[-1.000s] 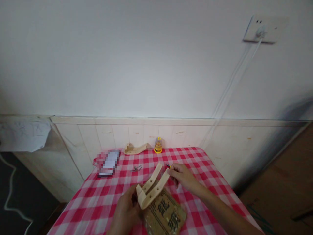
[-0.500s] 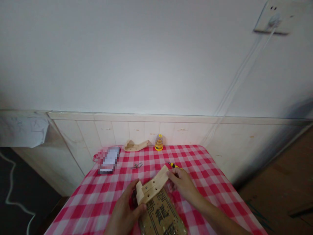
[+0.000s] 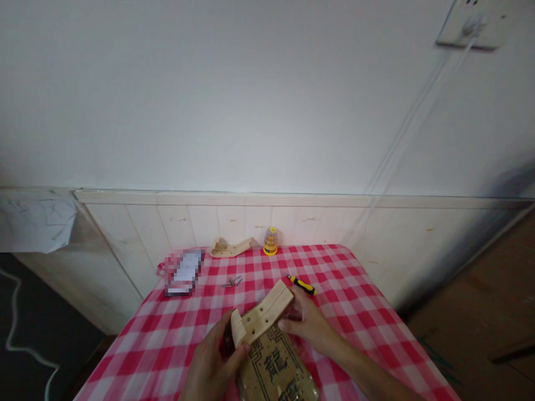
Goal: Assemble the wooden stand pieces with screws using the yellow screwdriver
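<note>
A curved pale wooden piece (image 3: 263,315) with small holes lies across the top of a brown board (image 3: 273,370) carved with characters, low in the middle of the head view. My left hand (image 3: 213,362) grips the wooden piece at its near, hooked end. My right hand (image 3: 305,326) holds the piece's far end, fingers curled under it. A yellow-and-black screwdriver (image 3: 301,284) lies on the cloth just beyond my right hand, untouched.
The table wears a red-and-white checked cloth (image 3: 359,301). A few screws (image 3: 233,282) lie in the middle, a blurred flat object (image 3: 184,272) at the left. By the wall rest a second curved wooden piece (image 3: 232,247) and a yellow bit holder (image 3: 270,241).
The wooden piece was tilted up on edge; now it lies flatter on the carved board. My right hand slid toward me off the screwdriver, which now shows in full.
</note>
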Demonstrator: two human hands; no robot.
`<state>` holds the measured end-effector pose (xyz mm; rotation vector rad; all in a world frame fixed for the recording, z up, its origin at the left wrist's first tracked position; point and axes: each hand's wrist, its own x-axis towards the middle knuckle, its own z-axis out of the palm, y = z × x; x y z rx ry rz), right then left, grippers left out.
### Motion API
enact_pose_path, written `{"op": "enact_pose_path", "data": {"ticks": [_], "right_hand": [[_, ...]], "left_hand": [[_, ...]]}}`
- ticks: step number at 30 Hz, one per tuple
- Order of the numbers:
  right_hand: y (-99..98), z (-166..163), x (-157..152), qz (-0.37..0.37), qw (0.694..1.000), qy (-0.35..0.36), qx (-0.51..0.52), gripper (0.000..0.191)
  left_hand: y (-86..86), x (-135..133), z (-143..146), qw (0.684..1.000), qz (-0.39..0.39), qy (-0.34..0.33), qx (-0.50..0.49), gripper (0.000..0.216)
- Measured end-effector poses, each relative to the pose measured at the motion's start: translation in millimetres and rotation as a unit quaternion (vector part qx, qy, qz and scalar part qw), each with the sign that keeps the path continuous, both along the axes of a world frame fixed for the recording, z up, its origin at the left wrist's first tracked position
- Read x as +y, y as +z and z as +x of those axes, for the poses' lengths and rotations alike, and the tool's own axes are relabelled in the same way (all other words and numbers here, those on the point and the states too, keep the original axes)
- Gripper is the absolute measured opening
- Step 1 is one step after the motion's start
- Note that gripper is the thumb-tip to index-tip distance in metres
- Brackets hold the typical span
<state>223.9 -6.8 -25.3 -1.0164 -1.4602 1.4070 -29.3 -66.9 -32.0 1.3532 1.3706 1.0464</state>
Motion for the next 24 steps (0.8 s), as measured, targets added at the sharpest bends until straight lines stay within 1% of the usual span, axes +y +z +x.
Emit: {"op": "enact_pose_path", "data": {"ticks": [2, 6, 8, 10, 12, 14, 18, 24], "right_hand": [[-1.5, 1, 0, -0.018, 0.999, 0.023, 0.032, 0.08], [1.2, 4, -7, -0.055, 0.995, 0.032, 0.071, 0.087], [3.7, 4, -15, -0.071, 0.994, 0.041, 0.076, 0.079], [5.6, 5, -24, -0.08, 0.992, 0.056, 0.076, 0.064], [6.6, 5, -32, -0.08, 0.991, 0.064, 0.085, 0.059], [6.8, 4, -37, -0.07, 0.992, 0.057, 0.089, 0.058], [6.2, 1, -42, -0.045, 0.996, 0.024, 0.078, 0.059], [3.7, -2, -47, -0.051, 0.995, 0.013, 0.081, 0.057]], "left_hand": [[0.9, 1, -4, 1.0, 0.008, -0.003, 0.002, 0.056], [6.1, 2, -17, 0.999, -0.004, -0.036, 0.008, 0.058], [8.9, 1, -24, 0.998, -0.015, -0.054, -0.007, 0.06], [10.2, -1, -30, 0.996, -0.032, -0.075, -0.034, 0.062], [9.6, -4, -32, 0.993, -0.049, -0.089, -0.067, 0.064], [7.8, -7, -33, 0.991, -0.059, -0.09, -0.086, 0.066], [5.4, -9, -33, 0.991, -0.059, -0.083, -0.084, 0.064], [6.7, -9, -33, 0.988, -0.06, -0.095, -0.101, 0.062]]}}
